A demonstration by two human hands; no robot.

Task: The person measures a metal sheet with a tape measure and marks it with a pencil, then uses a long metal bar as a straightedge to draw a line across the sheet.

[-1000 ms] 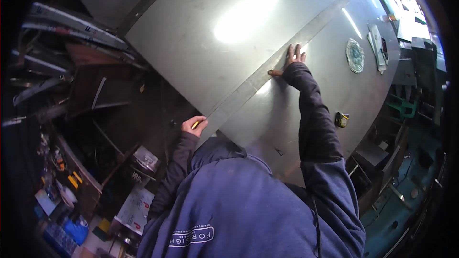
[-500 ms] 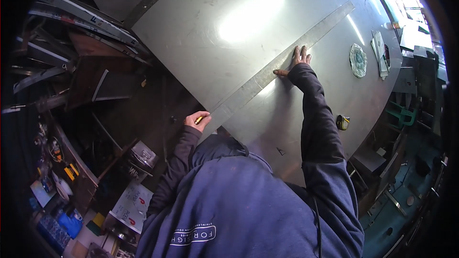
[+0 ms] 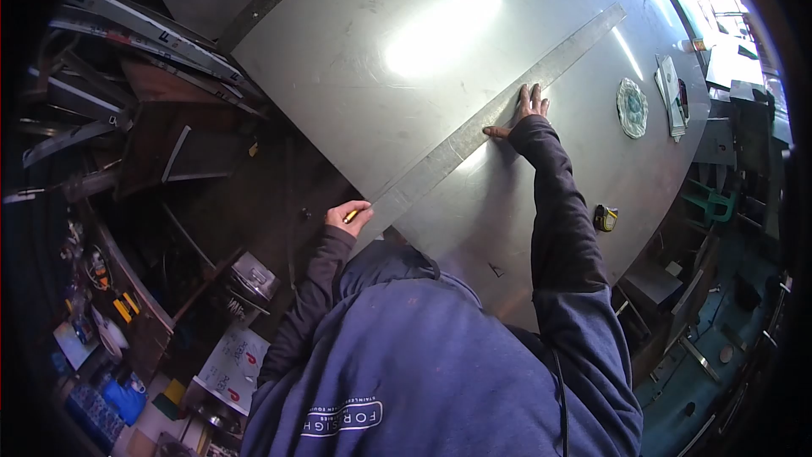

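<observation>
A long flat metal straightedge (image 3: 584, 39) lies slantwise across a large sheet of metal (image 3: 338, 76). Spread over the straightedge near its middle, my right hand (image 3: 529, 108) presses down with fingers and thumb apart. At the sheet's near left corner, my left hand (image 3: 348, 215) pinches a slim yellow marking tool (image 3: 350, 217). Its tip is hidden by the fingers, which sit right at the near end of the straightedge.
On the sheet to the right are a tape measure (image 3: 606, 217), a round clear plastic-looking item (image 3: 632, 108) and a stack of flat strips (image 3: 671, 97). Long metal profiles (image 3: 161, 42) lean at the left. A green stool (image 3: 709, 200) stands on the floor at right.
</observation>
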